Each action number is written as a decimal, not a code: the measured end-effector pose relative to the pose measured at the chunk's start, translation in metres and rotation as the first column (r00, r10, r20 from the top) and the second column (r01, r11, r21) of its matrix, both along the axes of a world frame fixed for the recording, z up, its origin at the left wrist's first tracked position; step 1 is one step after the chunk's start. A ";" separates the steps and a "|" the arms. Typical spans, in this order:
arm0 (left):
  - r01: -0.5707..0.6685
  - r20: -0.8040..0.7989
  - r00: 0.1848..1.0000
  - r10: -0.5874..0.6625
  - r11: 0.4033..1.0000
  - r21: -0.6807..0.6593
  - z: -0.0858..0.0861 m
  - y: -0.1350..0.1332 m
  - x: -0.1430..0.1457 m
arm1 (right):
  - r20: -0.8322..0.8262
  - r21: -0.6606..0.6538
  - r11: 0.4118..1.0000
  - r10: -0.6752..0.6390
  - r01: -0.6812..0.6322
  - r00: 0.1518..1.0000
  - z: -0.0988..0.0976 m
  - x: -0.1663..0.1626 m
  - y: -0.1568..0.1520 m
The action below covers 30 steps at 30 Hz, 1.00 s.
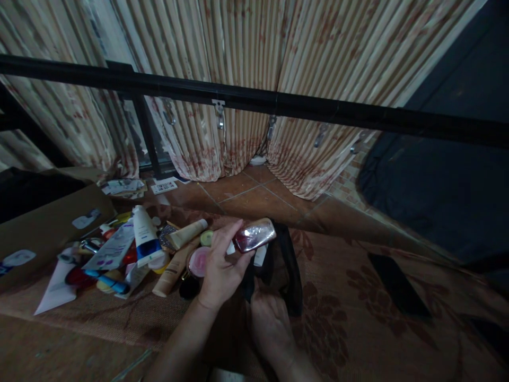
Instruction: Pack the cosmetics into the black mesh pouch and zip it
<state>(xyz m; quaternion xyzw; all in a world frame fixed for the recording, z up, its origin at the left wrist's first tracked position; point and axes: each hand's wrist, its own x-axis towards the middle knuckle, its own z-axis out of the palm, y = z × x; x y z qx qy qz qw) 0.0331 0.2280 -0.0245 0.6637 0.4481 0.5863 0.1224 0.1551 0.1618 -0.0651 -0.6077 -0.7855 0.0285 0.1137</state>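
In my left hand [225, 265] is a shiny red and silver cosmetic bottle [256, 235], pinched between thumb and fingers and tilted to the right. My right hand [270, 318] is closed on the near edge of a black pouch [293, 276], just below the bottle. A white tube or label [260, 255] shows at the pouch, partly hidden. Left of my hands lies a heap of cosmetics: a white and blue tube [146, 239], a beige tube [186, 234], a tan tube [170, 273], a pink round jar [199, 261] and a blue slim tube [107, 281].
A cardboard box [51, 228] stands at the left behind the heap. On the patterned cloth [326, 318] at the right lies a flat black phone-like object [398, 284]. A dark rail [246, 95] crosses before striped curtains [238, 48]. Papers [125, 185] lie at the back left.
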 end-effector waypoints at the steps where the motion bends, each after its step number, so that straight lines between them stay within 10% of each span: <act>1: 0.002 0.003 1.000 -0.002 1.000 0.000 0.000 0.001 0.000 | -0.002 -0.001 1.000 -0.001 0.001 1.000 0.001 0.000 0.001; 13: 0.056 0.358 0.933 0.022 0.977 -0.207 0.003 -0.001 0.007 | -0.047 0.095 0.995 -0.019 0.023 0.999 -0.002 -0.001 -0.002; 20: 0.288 0.798 0.583 0.154 0.879 -0.380 0.006 0.010 0.003 | -0.060 0.060 0.998 0.003 0.001 0.998 0.000 0.001 -0.001; 30: 0.549 0.951 0.210 0.228 0.777 -0.308 0.013 0.010 -0.003 | -0.081 -0.083 0.997 -0.008 0.001 0.997 0.009 -0.001 0.001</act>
